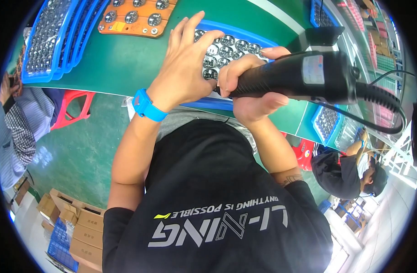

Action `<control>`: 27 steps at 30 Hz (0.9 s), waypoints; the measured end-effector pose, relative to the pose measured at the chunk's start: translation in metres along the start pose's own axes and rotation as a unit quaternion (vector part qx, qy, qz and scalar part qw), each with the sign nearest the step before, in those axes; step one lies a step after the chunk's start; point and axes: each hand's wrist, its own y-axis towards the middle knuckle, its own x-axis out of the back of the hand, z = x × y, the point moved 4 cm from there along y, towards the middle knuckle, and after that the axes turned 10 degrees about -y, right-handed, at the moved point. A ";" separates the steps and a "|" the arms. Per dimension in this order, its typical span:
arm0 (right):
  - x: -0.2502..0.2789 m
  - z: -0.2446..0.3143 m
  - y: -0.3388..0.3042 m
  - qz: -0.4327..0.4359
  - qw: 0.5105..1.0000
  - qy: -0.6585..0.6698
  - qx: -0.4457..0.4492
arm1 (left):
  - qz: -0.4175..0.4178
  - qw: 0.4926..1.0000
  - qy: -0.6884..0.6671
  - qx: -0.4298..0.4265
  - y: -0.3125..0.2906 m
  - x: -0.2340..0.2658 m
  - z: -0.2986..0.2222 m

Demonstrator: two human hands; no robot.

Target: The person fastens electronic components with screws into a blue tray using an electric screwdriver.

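Observation:
My right hand (241, 75) is wrapped round a black corded electric screwdriver (290, 75), which lies across the view with its cable end to the right. The tool's tip is hidden by my fingers. Below it, a blue-rimmed tray (233, 28) holds rows of round dark parts (227, 40) set in a white insert. My left hand (183, 73) spreads its fingers over the tray's left end, a blue band on the wrist. Its thumb is close to the parts near the right hand's fingertips; whether it touches one I cannot tell.
Blue trays of similar parts (47, 38) are stacked at the far left of the green table (113, 68), beside an orange board (126, 27) with round parts. Another tray (326, 123) lies right. Co-workers sit on both sides. Cartons (88, 234) stand on the floor behind.

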 end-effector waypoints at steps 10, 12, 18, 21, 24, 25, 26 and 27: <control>0.001 -0.009 -0.003 0.035 0.999 0.026 0.005 | 0.003 1.000 -0.005 -0.001 0.001 0.000 -0.003; 0.002 -0.004 -0.004 0.032 0.999 0.019 0.003 | 0.011 1.000 0.003 -0.006 0.001 0.000 -0.006; 0.018 0.014 0.006 -0.079 0.996 -0.045 -0.017 | 0.045 0.999 0.019 0.015 0.004 0.001 -0.008; 0.059 0.030 0.017 -0.103 0.982 0.098 0.125 | 0.059 0.998 0.008 0.030 0.002 0.005 -0.012; 0.104 0.044 0.025 -0.094 0.977 0.109 0.156 | 0.056 0.997 -0.004 0.043 0.001 0.009 -0.014; 0.123 0.055 0.022 -0.120 0.977 0.056 0.169 | 0.060 0.997 -0.017 0.036 0.008 0.006 -0.017; 0.135 0.058 0.021 -0.132 0.975 0.016 0.177 | 0.062 0.997 -0.017 0.038 0.007 0.008 -0.017; 0.144 0.057 0.020 -0.133 0.975 0.017 0.175 | 0.058 0.998 -0.025 0.021 0.007 0.012 -0.017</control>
